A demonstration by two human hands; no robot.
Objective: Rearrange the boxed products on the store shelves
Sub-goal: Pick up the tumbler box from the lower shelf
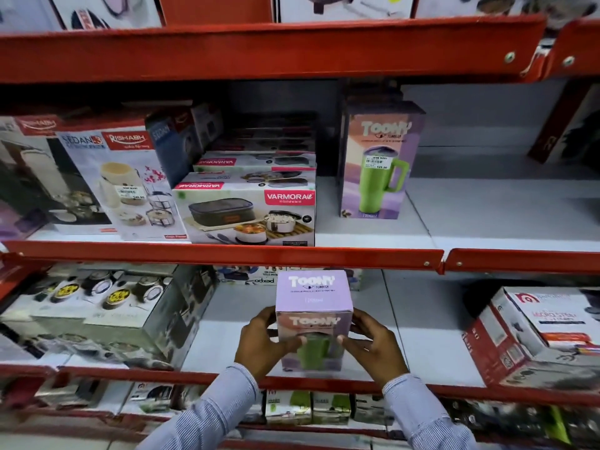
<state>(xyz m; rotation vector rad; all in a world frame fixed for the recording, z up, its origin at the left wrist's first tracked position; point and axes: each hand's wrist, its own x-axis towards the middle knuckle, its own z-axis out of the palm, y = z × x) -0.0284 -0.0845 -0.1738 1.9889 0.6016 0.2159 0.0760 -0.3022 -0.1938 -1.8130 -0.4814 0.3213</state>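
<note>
Your striped sleeves (227,407) enter from the bottom edge, both reaching to the lower shelf (422,336). Your left hand (264,344) clasps the left side of the lilac Toony tumbler box (314,316), fingers wrapped onto its front face; your right hand (373,347) clasps the right side the same way, thumb on the front. Both hands are closed around this one box. Box stands upright near the front lip of the lower shelf, roughly centred in the bay; whether its base touches the shelf, you cannot tell, since the lower part is blurred. Bare white shelf lies either side of it.

Left of it on the same shelf: a large grey cookware box (107,316), well apart from the held one. Right: a red-and-white steel-ware box (535,339), tilted.

Middle shelf (373,235), above: a second Toony tumbler box (378,164) stands upright, price sticker on its front, green mug printed on it. Just beside it to the left, stacked Varmora Homeware boxes (250,209), front one flush to the red shelf edge. Further left, a Rishabh box (126,186) leans against its neighbours
</note>
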